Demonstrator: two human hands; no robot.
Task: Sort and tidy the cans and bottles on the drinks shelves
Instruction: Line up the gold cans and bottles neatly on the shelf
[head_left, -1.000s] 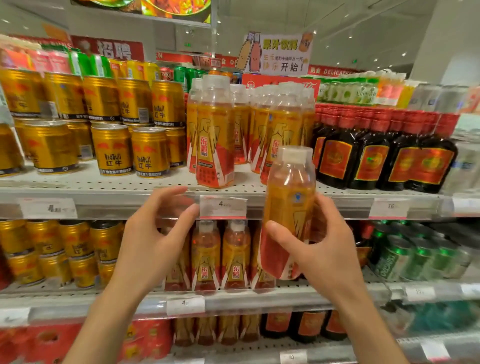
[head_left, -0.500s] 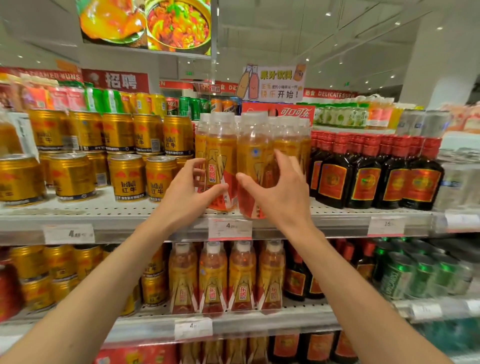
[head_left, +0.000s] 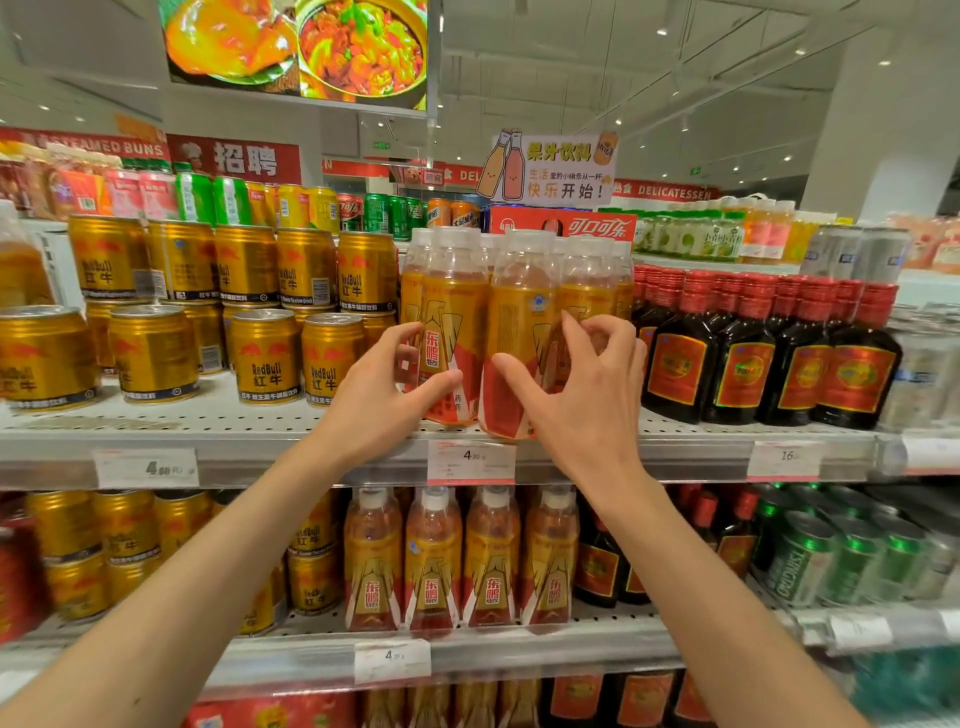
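On the upper shelf (head_left: 311, 441) stands a group of orange drink bottles with white caps. My left hand (head_left: 379, 400) grips the front left orange bottle (head_left: 449, 312), thumb across its label. My right hand (head_left: 582, 405) holds the front right orange bottle (head_left: 519, 322), thumb on its front and fingers curled round its right side. Both bottles stand upright, side by side, at the shelf's front edge. More of the same bottles stand behind them, partly hidden.
Gold Red Bull cans (head_left: 265, 358) fill the shelf to the left, stacked two high at the back. Dark bottles with red caps (head_left: 743, 358) stand to the right. The lower shelf holds a row of orange bottles (head_left: 462, 561), gold cans and green cans (head_left: 810, 561).
My right hand raised the orange bottle from in front of the lower shelf and stood it on the upper shelf. My left hand rose to the neighbouring bottle.
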